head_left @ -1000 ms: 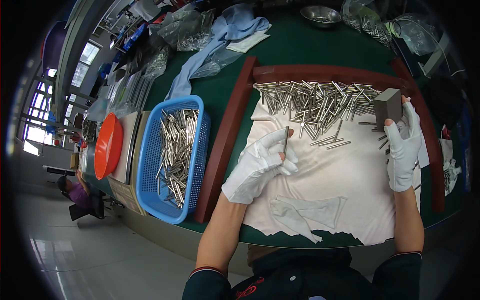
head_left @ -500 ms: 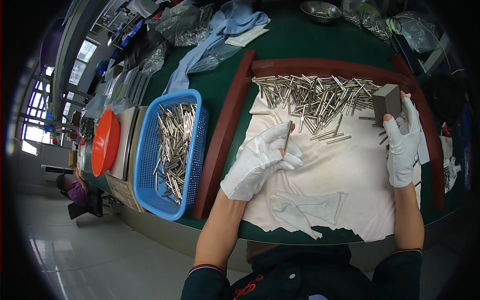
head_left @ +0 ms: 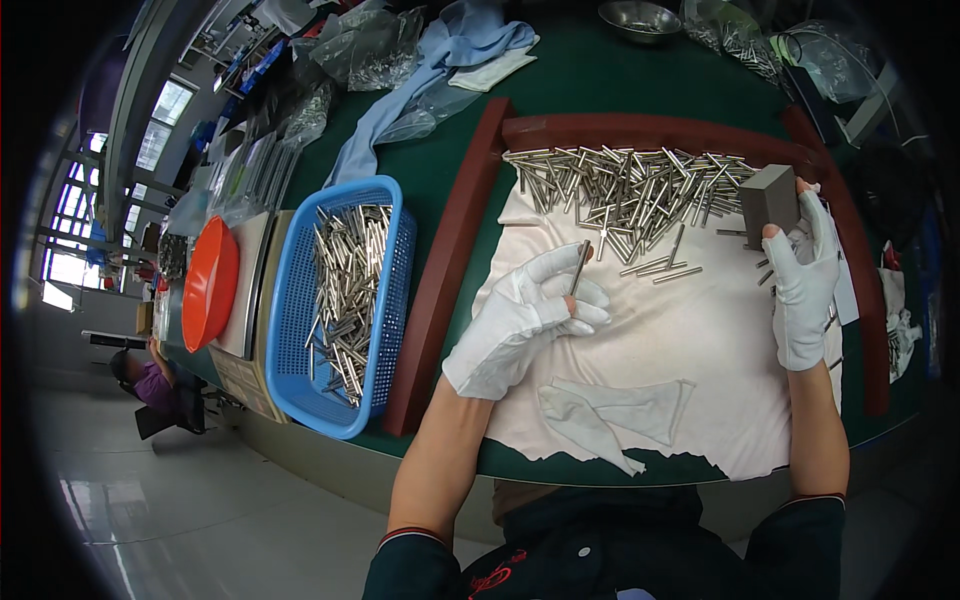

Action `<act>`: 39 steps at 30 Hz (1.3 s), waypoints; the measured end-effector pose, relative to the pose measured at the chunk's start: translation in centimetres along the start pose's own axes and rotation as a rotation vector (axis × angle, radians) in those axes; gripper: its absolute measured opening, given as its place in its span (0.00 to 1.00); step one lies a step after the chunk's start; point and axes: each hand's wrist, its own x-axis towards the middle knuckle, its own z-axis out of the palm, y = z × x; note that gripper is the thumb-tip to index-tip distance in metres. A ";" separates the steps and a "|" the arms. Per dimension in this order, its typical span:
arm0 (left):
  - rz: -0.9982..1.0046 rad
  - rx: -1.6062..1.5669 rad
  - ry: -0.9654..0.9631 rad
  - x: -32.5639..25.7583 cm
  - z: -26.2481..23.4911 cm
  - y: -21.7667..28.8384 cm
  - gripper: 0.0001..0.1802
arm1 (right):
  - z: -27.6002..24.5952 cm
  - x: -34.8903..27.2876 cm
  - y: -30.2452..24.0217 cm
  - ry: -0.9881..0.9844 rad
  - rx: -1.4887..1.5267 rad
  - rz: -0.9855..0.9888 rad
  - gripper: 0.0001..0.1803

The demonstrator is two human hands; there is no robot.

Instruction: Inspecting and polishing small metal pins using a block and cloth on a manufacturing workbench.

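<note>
In white gloves with bare fingertips, both my hands are over a pale cloth [head_left: 690, 370]. My left hand [head_left: 525, 315] pinches one thin metal pin [head_left: 580, 268] upright between thumb and fingers. At the right, my right hand [head_left: 808, 285] grips a grey rectangular block [head_left: 769, 205], thumb on its near side and fingers behind. A heap of shiny metal pins [head_left: 640, 195] spreads along the far side of the cloth, between the two hands. Several loose pins [head_left: 665, 268] lie in front of the heap. A few more sit under and beside the block, partly hidden by my right hand.
A dark red frame [head_left: 450, 260] borders the cloth on the left, back and right. Left of it stands a blue basket [head_left: 408, 240] of pins, then an orange bowl [head_left: 210, 285]. A folded white cloth [head_left: 620, 415] lies near the front edge. A metal bowl [head_left: 640, 20] stands behind.
Almost nothing differs. The block and my right hand have shifted very slightly left, and the pin in my left hand has tilted a little.
</note>
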 end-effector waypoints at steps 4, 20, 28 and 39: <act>-0.008 -0.003 -0.015 0.0 -0.1 -0.4 0.31 | 0.3 -0.1 -0.1 0.000 0.017 0.004 0.36; -0.096 0.140 -0.149 -0.1 1.5 -1.6 0.37 | 2.3 -3.8 -3.2 -0.344 -0.248 -0.476 0.44; -0.090 0.205 -0.193 -0.6 2.6 -1.1 0.34 | 2.6 -4.3 -3.3 -0.438 -0.298 -0.526 0.45; -0.081 0.131 -0.173 -0.6 3.1 -1.5 0.39 | 2.6 -4.5 -4.5 -0.478 -0.340 -0.545 0.46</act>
